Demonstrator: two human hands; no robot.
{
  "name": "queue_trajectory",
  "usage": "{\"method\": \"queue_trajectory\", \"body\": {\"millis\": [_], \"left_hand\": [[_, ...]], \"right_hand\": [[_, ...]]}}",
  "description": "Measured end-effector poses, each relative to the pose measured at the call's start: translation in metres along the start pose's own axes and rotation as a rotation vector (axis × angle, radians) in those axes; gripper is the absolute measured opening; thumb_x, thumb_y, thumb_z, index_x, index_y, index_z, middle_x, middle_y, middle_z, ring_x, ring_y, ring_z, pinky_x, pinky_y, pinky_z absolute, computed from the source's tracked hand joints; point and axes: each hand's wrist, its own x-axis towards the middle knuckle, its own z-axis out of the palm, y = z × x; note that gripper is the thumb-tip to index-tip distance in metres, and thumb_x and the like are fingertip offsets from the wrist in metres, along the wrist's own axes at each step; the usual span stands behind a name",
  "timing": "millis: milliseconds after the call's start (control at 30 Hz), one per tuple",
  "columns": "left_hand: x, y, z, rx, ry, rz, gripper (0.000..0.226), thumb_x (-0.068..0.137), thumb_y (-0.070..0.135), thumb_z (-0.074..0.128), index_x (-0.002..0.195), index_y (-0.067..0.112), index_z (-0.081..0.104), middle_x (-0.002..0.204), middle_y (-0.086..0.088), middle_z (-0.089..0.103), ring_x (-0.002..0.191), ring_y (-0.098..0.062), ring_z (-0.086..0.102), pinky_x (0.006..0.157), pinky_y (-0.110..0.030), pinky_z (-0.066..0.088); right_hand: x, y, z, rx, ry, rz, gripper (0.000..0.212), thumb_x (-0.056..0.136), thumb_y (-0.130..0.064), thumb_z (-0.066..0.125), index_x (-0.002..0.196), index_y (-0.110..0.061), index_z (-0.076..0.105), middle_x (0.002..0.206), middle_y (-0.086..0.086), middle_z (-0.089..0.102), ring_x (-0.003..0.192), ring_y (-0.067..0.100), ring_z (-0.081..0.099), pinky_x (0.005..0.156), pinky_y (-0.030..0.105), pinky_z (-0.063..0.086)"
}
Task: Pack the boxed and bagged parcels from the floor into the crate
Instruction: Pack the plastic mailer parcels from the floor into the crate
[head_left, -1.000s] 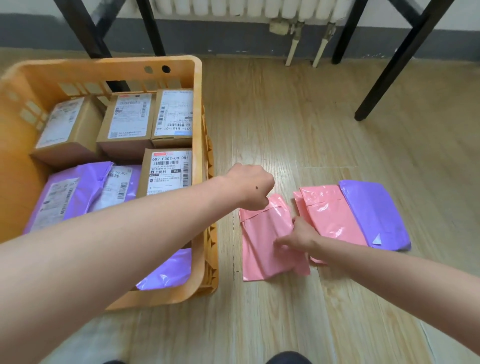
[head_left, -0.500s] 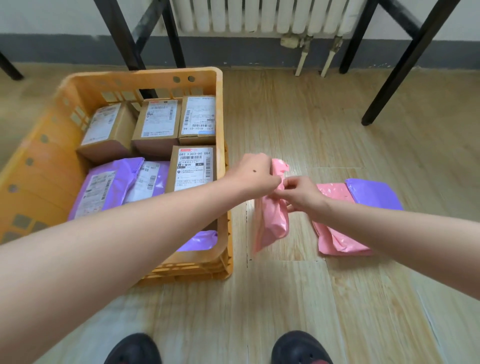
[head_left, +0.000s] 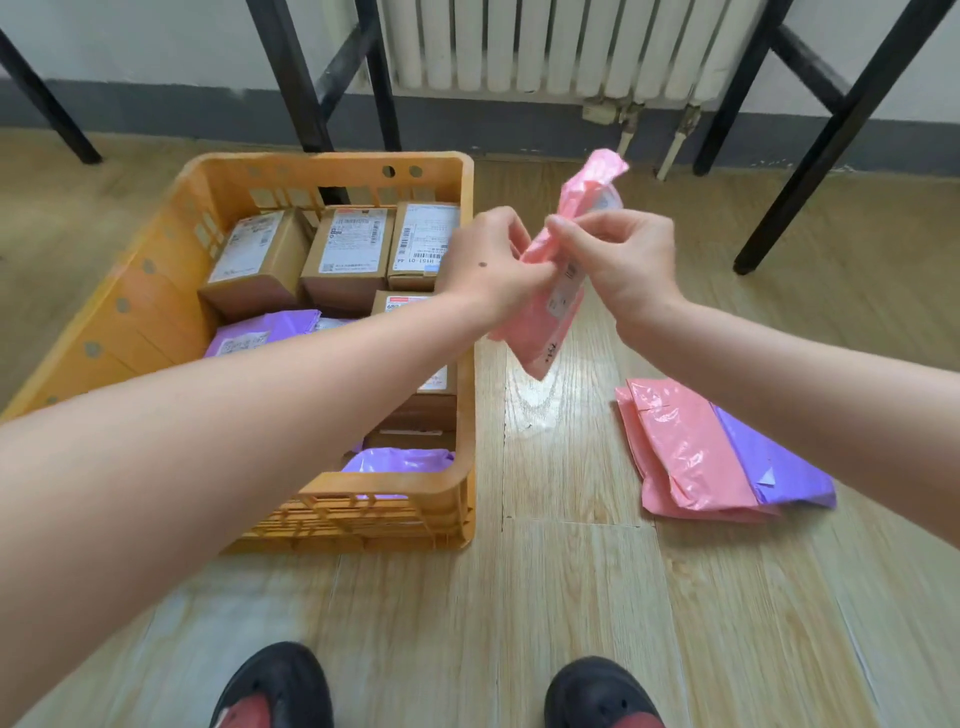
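Note:
A pink bagged parcel hangs upright in the air just right of the orange crate. My left hand grips its left edge and my right hand pinches its right edge near the top. The crate holds several brown labelled boxes and purple bags, partly hidden by my left forearm. On the floor to the right lie another pink bag and a purple bag, the pink one overlapping the purple one's left side.
Black table legs stand at the back right and behind the crate. A white radiator lines the back wall. My two black shoes are at the bottom edge on the wooden floor.
Both hands lifted the pink bag off the floor, raised it and turned it upright beside the crate. The view pulled back, showing my shoes.

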Motion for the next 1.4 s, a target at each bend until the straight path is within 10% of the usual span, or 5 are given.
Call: {"method": "queue_trajectory", "body": {"millis": [267, 533, 867, 1100, 1400], "left_hand": [[0.007, -0.034, -0.024, -0.529, 0.007, -0.451, 0.018, 0.089, 0.02, 0.065, 0.075, 0.021, 0.054, 0.087, -0.007, 0.064, 0.062, -0.021, 0.062, 0.034, -0.019, 0.039], [0.002, -0.065, -0.062, -0.761, 0.103, -0.549, 0.02, 0.086, 0.009, 0.067, 0.074, 0.016, 0.053, 0.067, -0.003, 0.061, 0.033, -0.007, 0.057, 0.031, -0.018, 0.041], [-0.017, -0.137, -0.135, -0.27, 0.173, -0.43, 0.019, 0.082, 0.021, 0.074, 0.071, 0.017, 0.058, 0.068, 0.006, 0.056, 0.063, -0.01, 0.05, 0.052, -0.02, 0.038], [-0.046, -0.194, -0.179, 0.288, -0.008, -0.347, 0.024, 0.085, 0.02, 0.066, 0.063, 0.014, 0.058, 0.067, -0.004, 0.056, 0.068, -0.021, 0.05, 0.061, -0.027, 0.033], [-0.052, -0.236, -0.176, 0.333, -0.078, -0.374, 0.025, 0.088, 0.017, 0.056, 0.064, 0.011, 0.057, 0.065, -0.006, 0.054, 0.065, -0.024, 0.048, 0.06, -0.033, 0.036]], "right_hand": [[0.021, -0.015, 0.005, -0.053, 0.104, -0.034, 0.007, 0.077, -0.035, 0.076, 0.078, -0.033, 0.069, 0.094, -0.008, 0.066, 0.09, 0.01, 0.06, 0.076, 0.031, 0.052], [0.016, -0.002, 0.018, -0.176, 0.001, 0.265, 0.054, 0.083, -0.038, 0.069, 0.128, -0.017, 0.048, 0.117, 0.001, 0.057, 0.103, 0.015, 0.059, 0.092, 0.036, 0.05], [-0.001, -0.033, 0.099, -0.399, -0.184, 0.03, 0.036, 0.079, -0.029, 0.076, 0.11, -0.012, 0.069, 0.094, -0.001, 0.069, 0.08, 0.006, 0.062, 0.064, 0.02, 0.046], [-0.024, -0.021, 0.171, -0.671, -0.384, -0.062, 0.017, 0.082, -0.029, 0.071, 0.078, -0.013, 0.074, 0.076, 0.004, 0.071, 0.074, 0.025, 0.067, 0.065, 0.04, 0.054], [-0.019, 0.018, 0.217, -0.847, -0.389, -0.084, 0.023, 0.088, -0.035, 0.063, 0.081, -0.017, 0.074, 0.081, 0.002, 0.071, 0.077, 0.022, 0.063, 0.066, 0.039, 0.053]]}}
